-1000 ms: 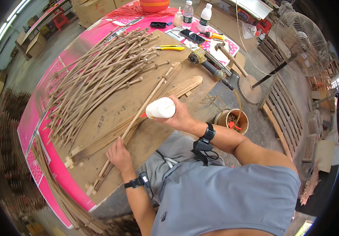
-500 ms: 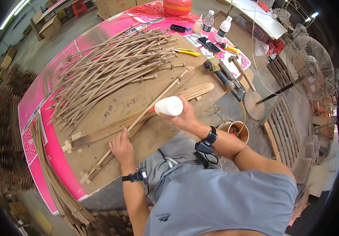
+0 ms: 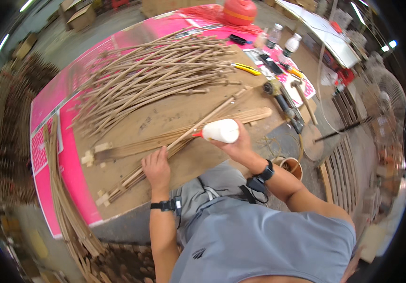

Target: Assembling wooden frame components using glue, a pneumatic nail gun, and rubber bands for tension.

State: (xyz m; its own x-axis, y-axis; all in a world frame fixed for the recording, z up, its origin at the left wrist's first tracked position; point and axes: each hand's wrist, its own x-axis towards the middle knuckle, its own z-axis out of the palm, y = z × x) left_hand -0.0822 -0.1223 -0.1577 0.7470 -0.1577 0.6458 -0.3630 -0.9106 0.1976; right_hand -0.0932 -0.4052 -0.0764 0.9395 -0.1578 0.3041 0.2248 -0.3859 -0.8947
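My right hand (image 3: 240, 147) is closed around a white squeeze bottle (image 3: 221, 130) with a red tip. The bottle lies tilted on its side, its tip pointing left beside a slim wooden rod (image 3: 211, 114). This rod runs diagonally over a bundle of thin wood strips, and a small knob shows near its far end. My left hand (image 3: 156, 167) rests at the rod's near part, fingers curled over it against the board; the fingertips are partly hidden. Small pale wood blocks (image 3: 103, 198) sit at the near end of the strips.
A large pile of knobbed wooden rods (image 3: 156, 78) covers the far board. To the right lie a yellow cutter (image 3: 247, 69), a nail gun (image 3: 281, 99) and a hammer (image 3: 305, 101). Bottles (image 3: 291, 45) stand behind. Long strips (image 3: 64, 193) overhang the left edge; a fan (image 3: 382, 104) stands right.
The whole view has shifted, carrying the table rightward in the picture. The white bottle has turned a little, showing more of its side. Both hands keep their holds.
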